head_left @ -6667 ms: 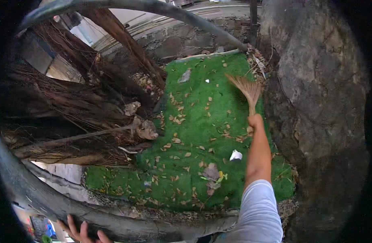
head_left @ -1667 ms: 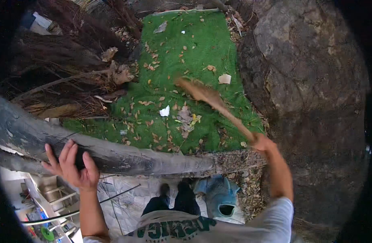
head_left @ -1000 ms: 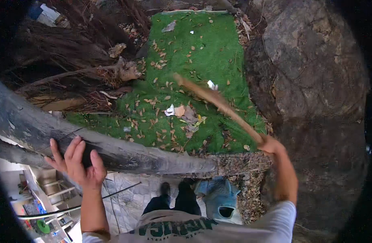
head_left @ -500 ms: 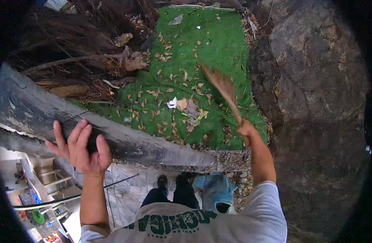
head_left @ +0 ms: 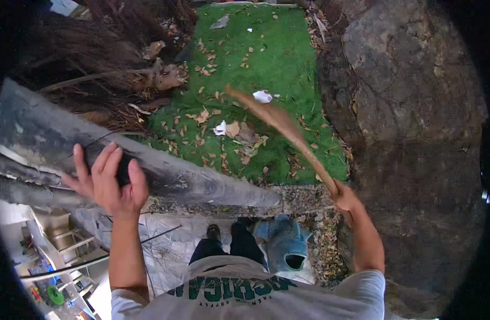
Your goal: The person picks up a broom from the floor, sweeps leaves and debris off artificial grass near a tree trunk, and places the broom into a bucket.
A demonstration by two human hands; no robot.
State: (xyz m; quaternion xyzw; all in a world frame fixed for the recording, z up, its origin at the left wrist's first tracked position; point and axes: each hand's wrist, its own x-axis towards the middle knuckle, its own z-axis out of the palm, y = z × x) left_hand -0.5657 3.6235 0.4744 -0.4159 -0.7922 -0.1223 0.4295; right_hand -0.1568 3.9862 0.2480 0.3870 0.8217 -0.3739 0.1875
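My right hand [head_left: 345, 196] is wrapped round the handle of a straw hand broom [head_left: 279, 120]. The broom slants up and left over the green artificial turf [head_left: 287, 48], its bristle end blurred by motion. Dry leaves lie scattered on the turf, with a clump of larger brown leaves [head_left: 247, 136] beside a white scrap [head_left: 220, 128]. Another white piece [head_left: 262, 96] shows just above the broom. My left hand [head_left: 109, 184] rests with fingers spread on a thick grey trunk [head_left: 175, 178] that slopes across in front of me.
A large brown rock face [head_left: 415, 133] borders the turf on the right. Tangled roots [head_left: 106, 69] crowd the upper left. By my feet stands a blue, open-mouthed container [head_left: 285, 242] on pale paving. Shelving with mixed items [head_left: 69, 250] is at the lower left.
The broom has swung left and now lies longer across the turf. My right hand has shifted right and nearer to me. The second white piece now shows by the broom; my left hand stays on the trunk.
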